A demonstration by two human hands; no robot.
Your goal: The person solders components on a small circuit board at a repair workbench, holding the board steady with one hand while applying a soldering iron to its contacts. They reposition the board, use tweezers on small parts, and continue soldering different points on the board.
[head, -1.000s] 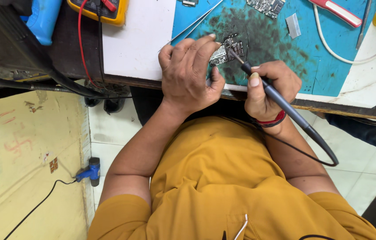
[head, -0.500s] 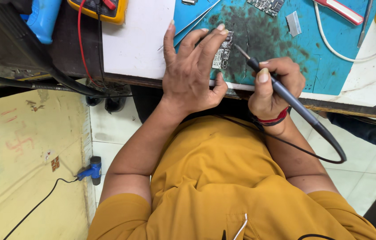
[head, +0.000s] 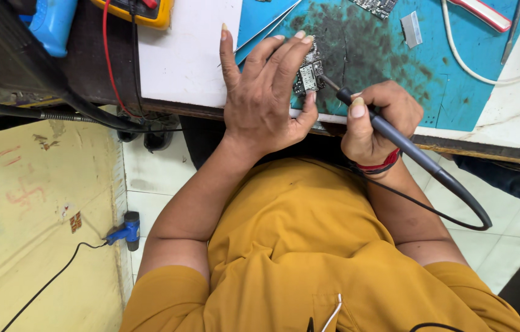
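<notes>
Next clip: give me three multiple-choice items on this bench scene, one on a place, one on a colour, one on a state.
1. Where does the small circuit board lie?
A. on the blue mat
B. on the floor tiles
C. on the yellow meter

2. What colour is the band on the right wrist?
A. green
B. red
C. white

3. How is the soldering iron held?
A. lying loose on the bench
B. gripped in the left hand
C. gripped in the right hand, tip at the board

Answers: 1 A, the blue mat lies beneath the board, which the left hand steadies. 2 B, the red band shows. 3 C, the right hand wraps the handle.
</notes>
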